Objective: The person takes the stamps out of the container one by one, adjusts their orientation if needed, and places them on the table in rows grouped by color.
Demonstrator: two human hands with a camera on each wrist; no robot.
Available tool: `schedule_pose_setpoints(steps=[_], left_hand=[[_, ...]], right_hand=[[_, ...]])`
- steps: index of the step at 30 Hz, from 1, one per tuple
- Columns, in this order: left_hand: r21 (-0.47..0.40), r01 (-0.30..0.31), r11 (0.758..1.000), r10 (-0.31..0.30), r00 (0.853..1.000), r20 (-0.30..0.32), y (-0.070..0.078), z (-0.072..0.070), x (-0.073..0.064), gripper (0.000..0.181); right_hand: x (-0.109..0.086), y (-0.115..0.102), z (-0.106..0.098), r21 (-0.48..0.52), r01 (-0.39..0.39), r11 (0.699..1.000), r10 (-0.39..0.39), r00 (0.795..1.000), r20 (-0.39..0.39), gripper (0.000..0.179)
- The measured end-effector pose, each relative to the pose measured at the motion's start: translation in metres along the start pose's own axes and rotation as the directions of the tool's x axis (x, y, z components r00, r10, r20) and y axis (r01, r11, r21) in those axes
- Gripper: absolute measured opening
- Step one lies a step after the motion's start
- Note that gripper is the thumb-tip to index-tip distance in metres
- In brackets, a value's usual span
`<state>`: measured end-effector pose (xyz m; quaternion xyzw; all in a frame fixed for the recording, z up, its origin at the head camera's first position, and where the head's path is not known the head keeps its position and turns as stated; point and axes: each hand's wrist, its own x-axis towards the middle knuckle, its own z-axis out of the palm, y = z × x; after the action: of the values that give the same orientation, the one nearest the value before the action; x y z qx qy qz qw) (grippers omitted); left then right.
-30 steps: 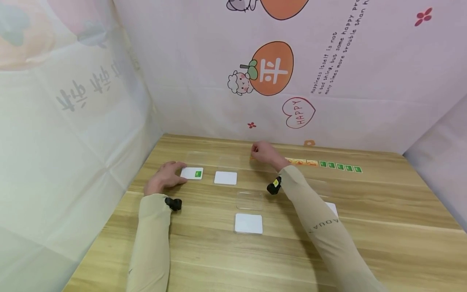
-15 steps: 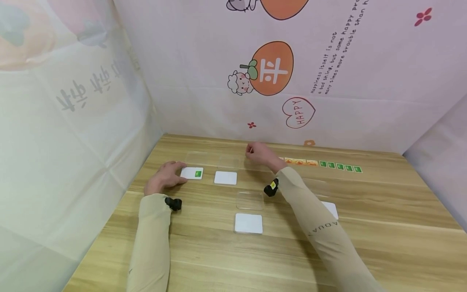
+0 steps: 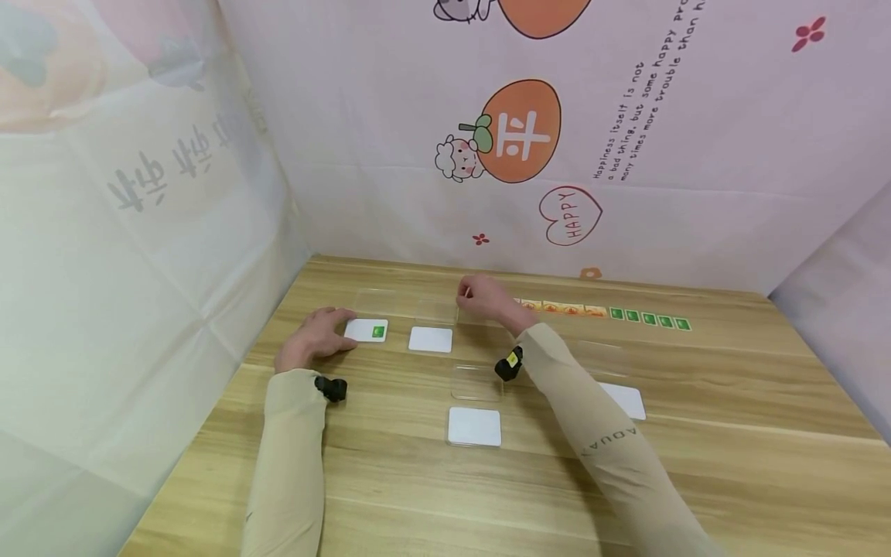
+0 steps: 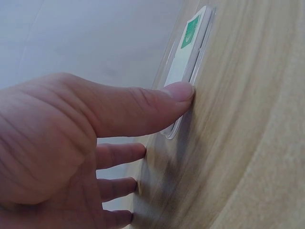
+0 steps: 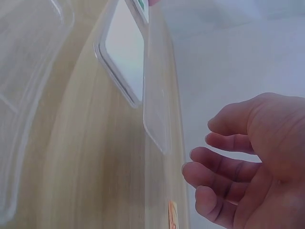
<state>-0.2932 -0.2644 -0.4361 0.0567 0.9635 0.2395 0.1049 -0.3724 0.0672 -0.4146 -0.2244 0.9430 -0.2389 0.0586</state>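
At the table's far left, my left hand (image 3: pixel 316 336) holds the left end of a shallow clear card case (image 4: pixel 170 137), its thumb on the near edge and the index finger at the far edge. The case contains a white card (image 3: pixel 358 330) with a green square sticker (image 3: pixel 378 332) at its right end. In the left wrist view the other fingertips rest on the wood. My right hand (image 3: pixel 485 298) hovers over the back of the table, fingers loosely curled and thumb near the index fingertip. Nothing shows between them. Beside it begins a row of orange stickers (image 3: pixel 551 307).
Green stickers (image 3: pixel 648 318) continue the row rightward. Other white cards lie at centre left (image 3: pixel 430 339), in front (image 3: pixel 474 427), and at right (image 3: pixel 626 401), partly behind the right sleeve. Clear plastic lids (image 3: pixel 476 383) lie beyond the cards. A printed cloth wall (image 3: pixel 390 193) borders the table's back.
My right hand has drifted left along the back of the table, uncovering more of the orange stickers. The left hand and its card case stay where they were.
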Motion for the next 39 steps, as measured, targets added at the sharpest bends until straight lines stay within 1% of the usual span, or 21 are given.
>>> schedule_pose_setpoints(steps=[4,9,16,23,28,35,39], left_hand=[[0.005,0.005,1.0,-0.005,1.0,0.005,0.001,0.0,0.0,0.06],[0.007,0.011,1.0,-0.011,1.0,0.013,0.002,-0.001,-0.001,0.06],[0.009,0.005,1.0,-0.005,1.0,0.009,0.003,-0.001,0.0,0.06],[0.006,0.007,1.0,-0.007,1.0,0.006,0.001,0.0,0.001,0.06],[0.007,0.013,1.0,-0.013,1.0,0.003,0.0,0.0,0.001,0.06],[0.014,0.005,1.0,-0.005,1.0,0.003,0.001,0.0,0.001,0.06],[0.02,0.008,1.0,-0.008,1.0,0.006,0.001,0.0,0.001,0.06]], right_hand=[[0.001,-0.004,0.003,-0.016,0.008,1.0,-0.008,1.0,0.001,0.015],[-0.001,-0.011,0.004,0.0,0.005,1.0,-0.005,1.0,0.003,0.014],[-0.002,-0.021,0.007,0.02,0.038,0.999,-0.038,0.999,0.004,0.015],[-0.001,-0.038,0.008,0.026,0.079,0.997,-0.079,0.997,0.015,0.015],[-0.001,-0.049,0.009,0.036,0.109,0.993,-0.109,0.994,0.009,0.013],[0.002,-0.061,0.013,0.063,0.119,0.991,-0.121,0.993,0.015,0.012],[0.003,-0.065,0.017,0.06,0.119,0.991,-0.12,0.992,0.023,0.012]])
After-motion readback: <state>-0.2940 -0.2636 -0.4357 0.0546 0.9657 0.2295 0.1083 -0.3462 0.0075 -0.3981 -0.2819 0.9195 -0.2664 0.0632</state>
